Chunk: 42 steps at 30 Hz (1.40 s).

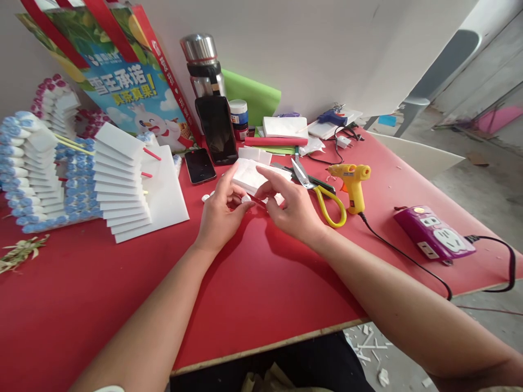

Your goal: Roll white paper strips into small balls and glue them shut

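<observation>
Forearms (163,305) cut off low. Left hand (220,212) pinches small white roll (245,199); red strip (258,202) between hands, right hand's (292,207) grip unclear.

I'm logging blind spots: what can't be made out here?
All head view:
Small white piece: left hand hides part.
Whether right hand grips the thin red strip: too small.
Steel bottle, base: behind the standing phone.
Blue-and-white structure, outer side: cut off by left edge.
</observation>
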### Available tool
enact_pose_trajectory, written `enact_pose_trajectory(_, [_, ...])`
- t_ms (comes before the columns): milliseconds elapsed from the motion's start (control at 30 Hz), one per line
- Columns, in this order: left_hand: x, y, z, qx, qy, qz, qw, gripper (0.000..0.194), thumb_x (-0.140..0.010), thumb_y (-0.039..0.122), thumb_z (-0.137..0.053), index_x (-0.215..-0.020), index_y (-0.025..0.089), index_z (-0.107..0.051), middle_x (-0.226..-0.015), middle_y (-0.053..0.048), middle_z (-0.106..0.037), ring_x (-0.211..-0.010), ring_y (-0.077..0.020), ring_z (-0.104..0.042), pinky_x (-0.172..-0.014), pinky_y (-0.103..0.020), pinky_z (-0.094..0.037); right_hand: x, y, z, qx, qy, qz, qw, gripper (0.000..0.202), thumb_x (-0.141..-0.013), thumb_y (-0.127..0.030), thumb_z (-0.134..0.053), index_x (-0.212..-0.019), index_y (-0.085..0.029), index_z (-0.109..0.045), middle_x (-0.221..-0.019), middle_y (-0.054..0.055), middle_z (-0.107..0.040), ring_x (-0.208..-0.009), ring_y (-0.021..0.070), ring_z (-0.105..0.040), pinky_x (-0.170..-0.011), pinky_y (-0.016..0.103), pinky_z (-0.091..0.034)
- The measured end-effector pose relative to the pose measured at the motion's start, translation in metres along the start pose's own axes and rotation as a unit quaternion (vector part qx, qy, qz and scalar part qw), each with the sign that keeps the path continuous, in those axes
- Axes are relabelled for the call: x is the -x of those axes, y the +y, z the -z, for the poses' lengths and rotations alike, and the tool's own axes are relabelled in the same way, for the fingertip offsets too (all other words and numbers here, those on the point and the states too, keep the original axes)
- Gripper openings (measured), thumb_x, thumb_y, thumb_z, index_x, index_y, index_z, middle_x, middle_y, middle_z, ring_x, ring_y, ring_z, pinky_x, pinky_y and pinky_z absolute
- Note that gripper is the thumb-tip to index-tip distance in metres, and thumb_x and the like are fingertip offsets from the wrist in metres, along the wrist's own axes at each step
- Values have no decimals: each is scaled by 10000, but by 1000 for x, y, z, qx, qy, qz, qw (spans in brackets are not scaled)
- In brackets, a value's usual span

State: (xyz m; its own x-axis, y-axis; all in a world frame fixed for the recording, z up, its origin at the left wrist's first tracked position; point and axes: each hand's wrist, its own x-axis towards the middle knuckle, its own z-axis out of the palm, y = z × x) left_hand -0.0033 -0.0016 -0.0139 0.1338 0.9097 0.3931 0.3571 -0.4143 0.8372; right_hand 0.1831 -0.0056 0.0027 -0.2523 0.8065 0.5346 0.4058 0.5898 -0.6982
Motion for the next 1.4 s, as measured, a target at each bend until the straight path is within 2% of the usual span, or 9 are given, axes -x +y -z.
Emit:
enact_pose_trajectory(133, [-1,1,1,4,-2,1,1000,808,-841,364,-761,-1549,299,-379,-931,-20,-684,-794,-155,-625,-806,-294,-522,-2,1,2,-8,18,-16,1000,639,-775,-42,-449,-1398,-158,-531,-935,42,-735,-797,157,-658,-751,303,-512])
enact_pose_trajectory(300, [0,1,-1,30,-17,-11,999,779,-866,333,-735,-1552,302,-368,-958,-23,-685,-822,-157,-639,-818,-306,-534,0,1,-2,-32,-8,-16,999,687,-761,-33,-455,-1426,-196,-508,-1060,54,-754,-909,173,-676,-782,306,-522])
enact_pose_trajectory(433, [0,2,-2,32,-14,-6,999,786,-858,319,-744,-1550,305,-372,-943,-20,-683,-814,-158,-638,-809,-308,-533,1,1,-3,-34,-19,-14,999,686,-757,-33,-462,-1426,-178,-504,-1025,46,-756,-838,159,-664,-749,294,-526])
enact_pose_trajectory(600, [0,3,-2,51,-14,2,999,798,-845,311,-759,-1547,296,-380,-933,-22,-686,-798,-161,-635,-793,-309,-524,1,1,-4,-35,-16,-20,999,671,-747,-31,-463,-1401,-171,-522,-1012,44,-760,-855,164,-670,-731,291,-524])
enact_pose_trajectory(1067, [1,4,-2,59,-27,34,997,814,-844,336,-758,-1554,297,-362,-949,-26,-690,-774,-149,-619,-757,-295,-512,2,3,-6,-28,-26,-37,999,678,-736,-47,-475,-1399,-182,-527,-1018,46,-765,-893,187,-682,-798,332,-525])
enact_pose_trajectory(1233, [1,4,-2,69,-27,53,996,780,-835,327,-764,-1528,299,-407,-938,-19,-696,-765,-148,-627,-747,-291,-515,2,4,-6,-27,-31,-47,998,687,-735,-48,-480,-1401,-206,-523,-1024,38,-769,-896,195,-691,-776,329,-528])
enact_pose_trajectory(1400, [0,3,-2,86,-26,85,992,837,-797,343,-798,-1529,273,-399,-929,-23,-692,-721,-142,-626,-718,-295,-533,2,3,-6,-14,-34,-44,998,685,-743,-43,-479,-1412,-183,-514,-1029,40,-776,-871,187,-689,-763,317,-520])
